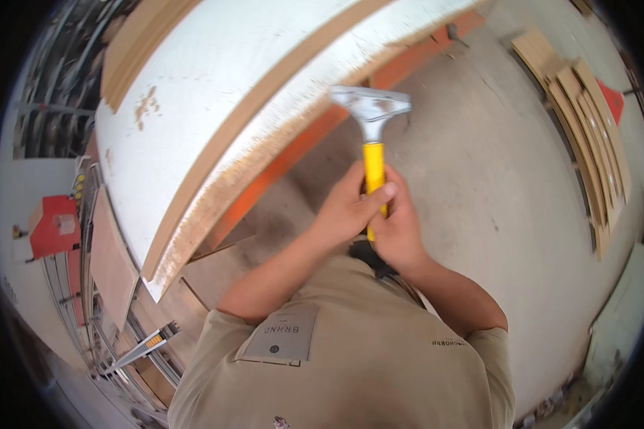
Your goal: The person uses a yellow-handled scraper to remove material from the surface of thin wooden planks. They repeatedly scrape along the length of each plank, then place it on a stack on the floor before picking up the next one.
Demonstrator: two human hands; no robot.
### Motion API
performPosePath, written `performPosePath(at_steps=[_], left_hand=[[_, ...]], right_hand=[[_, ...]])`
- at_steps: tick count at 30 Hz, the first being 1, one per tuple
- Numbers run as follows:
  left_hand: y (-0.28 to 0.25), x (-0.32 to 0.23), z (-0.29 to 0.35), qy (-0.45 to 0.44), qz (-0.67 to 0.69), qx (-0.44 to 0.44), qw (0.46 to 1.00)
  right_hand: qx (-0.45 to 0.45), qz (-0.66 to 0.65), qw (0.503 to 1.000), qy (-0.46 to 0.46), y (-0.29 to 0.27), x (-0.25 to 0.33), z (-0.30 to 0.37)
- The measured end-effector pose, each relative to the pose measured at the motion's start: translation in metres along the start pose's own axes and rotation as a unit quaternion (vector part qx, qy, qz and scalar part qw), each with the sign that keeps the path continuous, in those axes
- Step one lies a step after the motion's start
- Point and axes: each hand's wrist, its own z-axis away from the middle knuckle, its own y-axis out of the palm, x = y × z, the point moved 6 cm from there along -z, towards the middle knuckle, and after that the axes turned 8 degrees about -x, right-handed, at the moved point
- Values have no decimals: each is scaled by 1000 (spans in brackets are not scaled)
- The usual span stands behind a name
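Right of the surface [204,79], left hand [345,209] nearer it than right hand [399,232], both hands' fingers clamp the scraper [373,159], long axis oblique to the surface's edge.

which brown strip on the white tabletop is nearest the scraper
The long single strip, lying alone on the white tabletop; the stacked strips lie farther left, away from the scraper.
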Motion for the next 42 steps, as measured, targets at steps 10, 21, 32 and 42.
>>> performPosePath(at_steps=[10,21,32,42], left_hand=[[-229,5,80,-182,-145,-250,940],[-301,-22,-21,-137,-406,-72,901],[-278,-8,-98,-24,-529,59,846],[-218,-34,-184,-21,-543,48,838]], right_hand=[[400,158,842,-326,157,25,-4],[441,196,772,-413,338,-24,-69],[352,180,899,-187,354,-46,-94],[294,141,936,-135,320,-50,-153]])
